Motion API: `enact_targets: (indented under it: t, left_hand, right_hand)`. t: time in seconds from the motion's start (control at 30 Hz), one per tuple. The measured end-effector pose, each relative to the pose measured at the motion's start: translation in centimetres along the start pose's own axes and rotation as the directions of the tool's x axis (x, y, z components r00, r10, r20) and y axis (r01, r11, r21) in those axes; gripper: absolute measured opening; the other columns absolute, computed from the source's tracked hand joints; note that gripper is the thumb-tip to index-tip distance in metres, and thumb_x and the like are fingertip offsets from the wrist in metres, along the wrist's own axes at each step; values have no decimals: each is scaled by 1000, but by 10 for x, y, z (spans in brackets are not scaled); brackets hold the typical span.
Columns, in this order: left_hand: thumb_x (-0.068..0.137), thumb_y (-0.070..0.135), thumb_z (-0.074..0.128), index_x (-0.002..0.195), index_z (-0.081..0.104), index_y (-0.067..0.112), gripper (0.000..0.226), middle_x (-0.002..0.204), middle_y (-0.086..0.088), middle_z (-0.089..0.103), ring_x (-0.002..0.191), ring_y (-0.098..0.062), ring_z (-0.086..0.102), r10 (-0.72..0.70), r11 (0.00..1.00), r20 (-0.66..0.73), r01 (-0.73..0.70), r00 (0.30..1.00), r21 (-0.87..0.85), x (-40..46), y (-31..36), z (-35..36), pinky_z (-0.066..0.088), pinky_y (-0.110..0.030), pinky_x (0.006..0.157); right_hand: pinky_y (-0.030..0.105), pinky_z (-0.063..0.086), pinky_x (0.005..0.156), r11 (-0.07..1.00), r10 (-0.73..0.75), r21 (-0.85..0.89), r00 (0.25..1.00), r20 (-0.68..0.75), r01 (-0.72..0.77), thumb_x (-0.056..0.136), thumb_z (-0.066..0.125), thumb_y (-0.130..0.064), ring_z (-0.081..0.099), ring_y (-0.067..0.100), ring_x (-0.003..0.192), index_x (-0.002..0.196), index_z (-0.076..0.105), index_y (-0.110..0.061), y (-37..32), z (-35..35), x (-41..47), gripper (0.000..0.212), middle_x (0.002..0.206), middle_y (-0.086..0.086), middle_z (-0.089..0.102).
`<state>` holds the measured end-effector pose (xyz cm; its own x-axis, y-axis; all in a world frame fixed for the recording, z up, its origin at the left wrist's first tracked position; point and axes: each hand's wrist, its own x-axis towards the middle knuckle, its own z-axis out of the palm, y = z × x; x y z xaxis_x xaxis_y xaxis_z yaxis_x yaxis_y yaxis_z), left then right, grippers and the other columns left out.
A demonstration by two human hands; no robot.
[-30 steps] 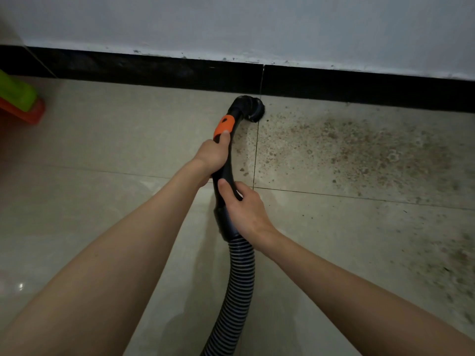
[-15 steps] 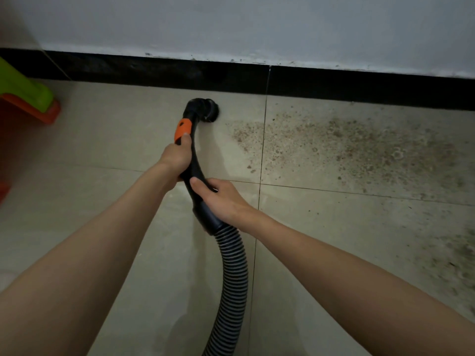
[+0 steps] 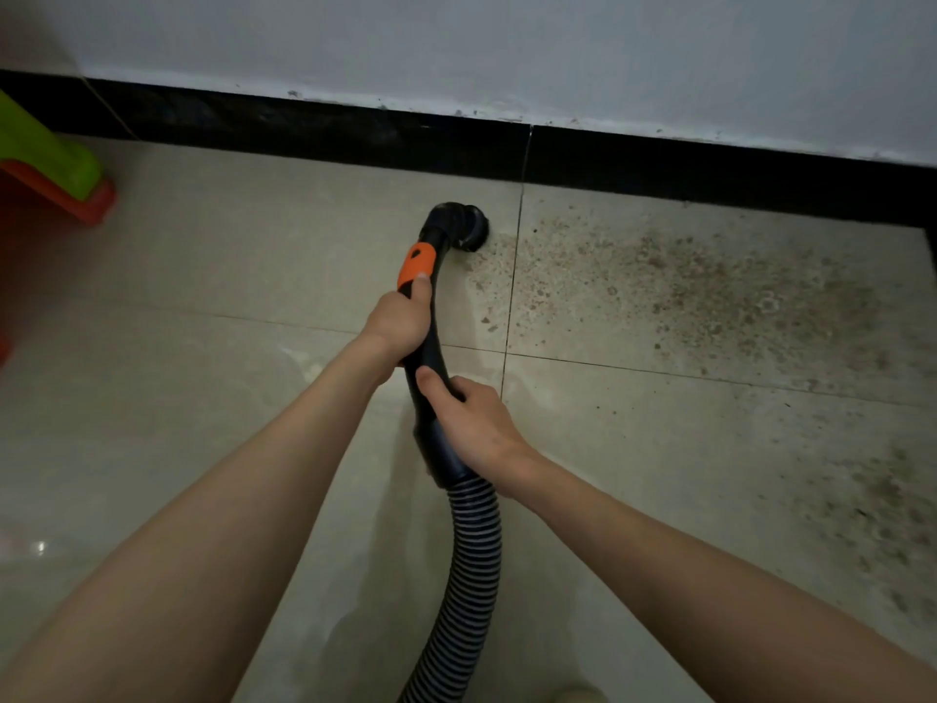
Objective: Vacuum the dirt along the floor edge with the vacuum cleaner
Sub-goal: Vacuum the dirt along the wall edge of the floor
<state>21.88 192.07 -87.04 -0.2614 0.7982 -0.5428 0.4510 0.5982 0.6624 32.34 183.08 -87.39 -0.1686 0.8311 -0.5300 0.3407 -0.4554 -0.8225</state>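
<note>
We hold the vacuum handle (image 3: 428, 342) with both hands. Our left hand (image 3: 398, 324) is wrapped round the upper part, thumb lying just under the orange slider (image 3: 417, 268). Our right hand (image 3: 474, 428) is curled round the lower part, near where the ribbed hose (image 3: 474, 545) joins. The hose trails down toward the bottom edge of the view.

The black nozzle (image 3: 466, 228) sits low at the floor, near the black skirting (image 3: 355, 131) but not against it. We cannot tell whether its mouth touches the tile. It lies just left of the grout line (image 3: 512, 281), at the left fringe of the dirt.

Progress, as we judge it:
- The tile left of the nozzle (image 3: 253, 246) looks free of grit, so that stretch seems done or was never soiled; the frame cannot settle which.
- A few specks lie just right of the nozzle, on both sides of the grout line.
- The main dirt patch (image 3: 710, 291) spreads across the right tile, close below the skirting, well apart from the nozzle and seemingly untouched.
- A second scatter of dirt (image 3: 882, 520) runs down the far right edge.

We reckon the work is in its early part, with most of the sweeping toward the right left to do.

A green and orange plastic object (image 3: 50, 164) stands at far left, clear of the work.
</note>
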Motion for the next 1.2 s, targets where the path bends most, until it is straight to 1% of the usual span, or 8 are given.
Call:
enact_targets:
  t: [0.13,0.23,0.33,0.4,0.6,0.83,0.97,1.2]
  left_hand:
    - [99,51,26,108,52,2,56,95,-13,59,86,-28,57,30,998,42,-32,999,48,-3,7,17,47,-36,79]
    - [99,51,25,105,52,3,55,101,-16,59,92,-31,59,47,994,45,-51,998,96,-4,11,23,48,-36,81]
    - [99,52,24,102,51,4,55,97,-14,57,87,-29,58,44,990,53,-51,998,131,-2,13,18,49,-35,76]
    - [99,52,24,106,53,2,58,96,-14,58,84,-28,57,44,989,39,-50,998,143,-2,13,14,47,-34,73]
    - [100,49,25,115,52,-1,59,110,-19,60,97,-33,59,12,991,-54,-5,998,136,2,11,-9,50,-38,81]
    - [100,48,25,101,45,4,48,87,-10,54,81,-26,54,-32,998,-52,34,998,53,-11,-13,-31,46,-35,69]
    - [100,48,26,96,45,5,47,76,-5,50,70,-20,51,-32,998,-45,35,998,52,-24,-23,-22,42,-31,59]
    - [99,51,26,105,49,3,53,94,-13,58,83,-27,57,-9,999,25,7,1000,51,-35,-27,-5,46,-32,69]
  right_hand:
    - [16,42,50,998,39,51,996,-76,-35,92,49,-57,58,6,60,68,54,-26,8,-7,-5,40,66,-8,60]
    - [40,59,73,988,81,138,995,-52,-73,90,52,-56,69,27,75,71,56,-23,9,-8,-7,38,76,4,67]
    - [54,57,81,983,92,163,995,-34,-86,90,52,-56,69,37,80,75,57,-21,3,-5,-7,39,81,10,68]
    - [56,56,82,982,94,165,995,-29,-88,91,52,-56,69,38,82,76,58,-20,-2,-3,-6,39,83,11,68]
    - [56,56,84,988,80,128,995,67,-88,92,51,-55,69,39,85,82,58,-20,-21,5,-1,38,92,16,69]
    - [54,56,85,993,88,60,976,197,-102,95,48,-55,69,40,88,87,56,-19,-22,16,-13,38,96,18,68]
    - [53,56,86,994,92,39,979,182,-101,95,47,-55,68,38,87,85,54,-23,-10,16,-26,35,94,15,67]
    - [58,53,86,990,110,81,992,66,-115,93,49,-55,67,41,88,78,57,-18,6,17,-43,41,95,20,69]
